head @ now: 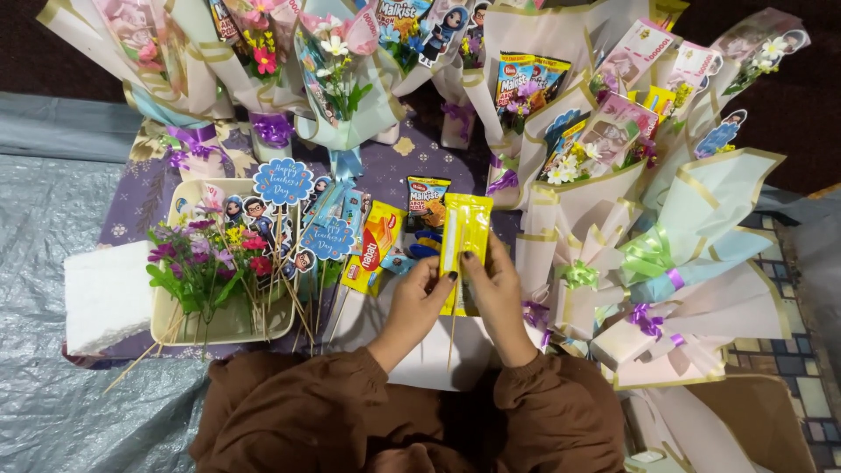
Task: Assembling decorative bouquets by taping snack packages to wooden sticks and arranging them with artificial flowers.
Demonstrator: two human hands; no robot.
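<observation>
My left hand (420, 302) and my right hand (495, 293) together hold a long yellow snack packet (465, 232) upright in front of me, over a sheet of pale wrapping paper (429, 350). A thin wooden skewer (453, 324) runs down the packet's back and sticks out below my fingers. Both thumbs press on the packet's lower half. My brown sleeves fill the bottom of the view.
A cream tray (175, 328) at the left holds small artificial flowers, paper toppers on sticks and skewers. A white foam block (107, 298) lies beside it. More snack packets (377, 245) lie ahead. Finished wrapped bouquets (666, 289) with ribbons crowd the back and right.
</observation>
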